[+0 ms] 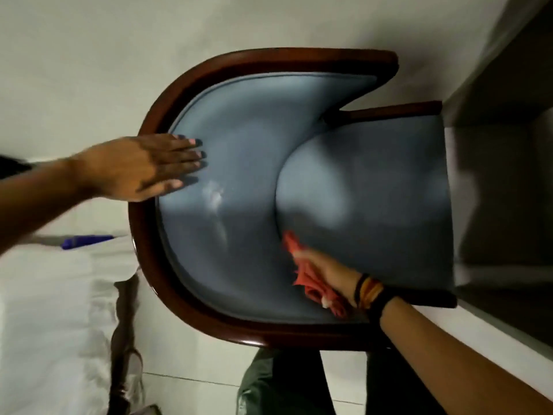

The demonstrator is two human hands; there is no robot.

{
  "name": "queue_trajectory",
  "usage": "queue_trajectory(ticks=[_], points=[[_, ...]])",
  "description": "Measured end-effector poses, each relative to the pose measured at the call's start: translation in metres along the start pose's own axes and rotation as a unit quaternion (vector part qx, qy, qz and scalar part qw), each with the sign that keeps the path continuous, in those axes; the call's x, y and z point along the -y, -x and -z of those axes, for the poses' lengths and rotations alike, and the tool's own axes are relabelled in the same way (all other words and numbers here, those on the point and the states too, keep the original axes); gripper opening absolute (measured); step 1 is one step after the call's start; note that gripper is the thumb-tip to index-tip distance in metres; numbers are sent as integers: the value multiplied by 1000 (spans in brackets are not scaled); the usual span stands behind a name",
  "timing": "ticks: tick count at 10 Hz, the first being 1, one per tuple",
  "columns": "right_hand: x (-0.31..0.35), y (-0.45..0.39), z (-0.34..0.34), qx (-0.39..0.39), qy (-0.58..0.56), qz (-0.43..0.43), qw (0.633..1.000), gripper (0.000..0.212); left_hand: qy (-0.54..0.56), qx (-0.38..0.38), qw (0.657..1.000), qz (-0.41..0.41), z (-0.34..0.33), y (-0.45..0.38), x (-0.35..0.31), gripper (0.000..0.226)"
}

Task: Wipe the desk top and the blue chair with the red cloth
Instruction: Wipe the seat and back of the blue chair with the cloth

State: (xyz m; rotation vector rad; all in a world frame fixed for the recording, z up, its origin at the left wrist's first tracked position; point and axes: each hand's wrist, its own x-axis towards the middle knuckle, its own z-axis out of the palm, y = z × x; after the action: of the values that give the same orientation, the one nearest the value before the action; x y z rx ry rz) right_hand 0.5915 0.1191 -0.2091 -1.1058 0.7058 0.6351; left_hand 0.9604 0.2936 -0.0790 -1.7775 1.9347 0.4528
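The blue chair fills the middle of the head view, seen from above, with a dark red wooden frame curving round its padded back. My right hand grips the bunched red cloth and presses it where the seat cushion meets the inner back padding, at the lower middle. My left hand lies flat with fingers together on the left rim and padding of the chair back, holding nothing. The desk top is not clearly in view.
A white bed with a blue object on it lies at the left. A dark piece of furniture stands at the right, close to the chair's front. Pale tiled floor surrounds the chair. My legs show at the bottom.
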Motion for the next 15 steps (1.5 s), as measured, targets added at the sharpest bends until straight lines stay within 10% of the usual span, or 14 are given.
queue_trajectory(ticks=[1, 2, 4, 5, 8, 10, 12, 15], points=[[-12, -31, -47, 82, 282, 9, 956, 66, -83, 113, 989, -35, -20, -4, 50, 68], [-9, -51, -90, 25, 347, 77, 934, 70, -54, 58, 988, -130, -29, -30, 58, 64], [109, -179, -165, -266, 139, 323, 897, 71, -12, -71, 971, -228, -24, -33, 66, 65], [125, -210, -125, -328, 48, 302, 894, 71, -13, -86, 964, -250, -18, -34, 68, 65], [7, -108, -148, -169, 166, 42, 971, 64, -65, -72, 948, -302, -9, -41, 69, 68], [124, -201, -152, -374, 63, 247, 892, 70, -38, -77, 947, -310, -14, -43, 74, 69], [155, -280, -56, -491, -164, 250, 818, 76, -25, -92, 946, -311, -20, -43, 74, 71], [20, -210, -84, -261, 32, 108, 959, 62, -47, -78, 950, -298, -18, -41, 73, 67]])
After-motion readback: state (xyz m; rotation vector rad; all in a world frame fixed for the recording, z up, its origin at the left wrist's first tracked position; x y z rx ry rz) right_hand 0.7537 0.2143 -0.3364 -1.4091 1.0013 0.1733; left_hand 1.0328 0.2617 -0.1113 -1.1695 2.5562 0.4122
